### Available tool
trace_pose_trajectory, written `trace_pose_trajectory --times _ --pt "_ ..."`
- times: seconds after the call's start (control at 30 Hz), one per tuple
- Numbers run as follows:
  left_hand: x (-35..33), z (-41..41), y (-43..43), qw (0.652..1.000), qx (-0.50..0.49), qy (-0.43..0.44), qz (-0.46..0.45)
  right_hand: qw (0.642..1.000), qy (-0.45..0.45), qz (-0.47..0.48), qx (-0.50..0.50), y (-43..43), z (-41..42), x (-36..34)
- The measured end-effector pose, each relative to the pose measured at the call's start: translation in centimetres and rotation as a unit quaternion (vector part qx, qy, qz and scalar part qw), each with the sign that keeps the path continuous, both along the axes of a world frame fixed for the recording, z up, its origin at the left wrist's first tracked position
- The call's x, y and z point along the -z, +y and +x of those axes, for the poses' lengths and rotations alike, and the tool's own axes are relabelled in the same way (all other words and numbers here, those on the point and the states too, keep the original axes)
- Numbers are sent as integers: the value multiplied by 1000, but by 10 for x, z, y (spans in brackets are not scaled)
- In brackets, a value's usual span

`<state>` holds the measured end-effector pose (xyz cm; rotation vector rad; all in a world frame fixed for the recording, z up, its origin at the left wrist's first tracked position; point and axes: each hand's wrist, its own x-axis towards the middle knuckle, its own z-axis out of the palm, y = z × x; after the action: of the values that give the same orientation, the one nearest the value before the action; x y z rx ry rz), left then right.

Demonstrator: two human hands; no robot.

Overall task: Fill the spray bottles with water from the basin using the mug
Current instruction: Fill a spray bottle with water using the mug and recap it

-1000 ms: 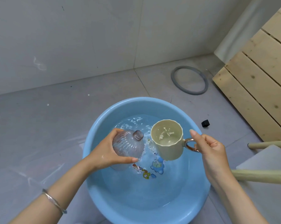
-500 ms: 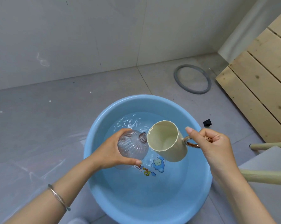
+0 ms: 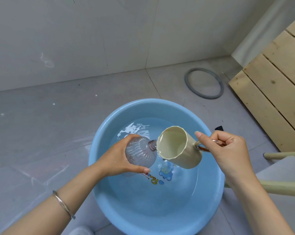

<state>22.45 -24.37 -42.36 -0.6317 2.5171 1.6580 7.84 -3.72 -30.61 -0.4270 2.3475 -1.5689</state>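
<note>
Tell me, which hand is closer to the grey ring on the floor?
Right. The right hand, holding the mug, is this side of the grey ring; the left hand, holding the bottle, is farther away, leftward.

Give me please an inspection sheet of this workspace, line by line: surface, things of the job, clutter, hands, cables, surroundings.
Surface: grey tiled floor, with a few pale specks.
Job's things: blue basin holds water; clear ribbed bottle is tilted, its open neck at the rim of the cream mug, which is tipped toward it; both are above the basin.
Clutter: grey ring on the floor beyond the basin; small black object by the basin's right rim.
Hands: left hand grips the bottle; right hand holds the mug by its handle.
Cables: nothing seen.
Surroundings: pale wall; wooden slatted panel at the right; wooden poles near the right arm.
</note>
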Motion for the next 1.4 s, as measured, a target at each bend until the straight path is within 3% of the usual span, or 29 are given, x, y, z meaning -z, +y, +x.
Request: trace_pose_trajectory --times 0.67,1.4 --pt "1 3 2 1000 3 -2 -5 995 81 60 -6 -2 -4 -8" --pt "1 3 4 1000 2 -15 -4 991 98 75 -44 -9 0 -15"
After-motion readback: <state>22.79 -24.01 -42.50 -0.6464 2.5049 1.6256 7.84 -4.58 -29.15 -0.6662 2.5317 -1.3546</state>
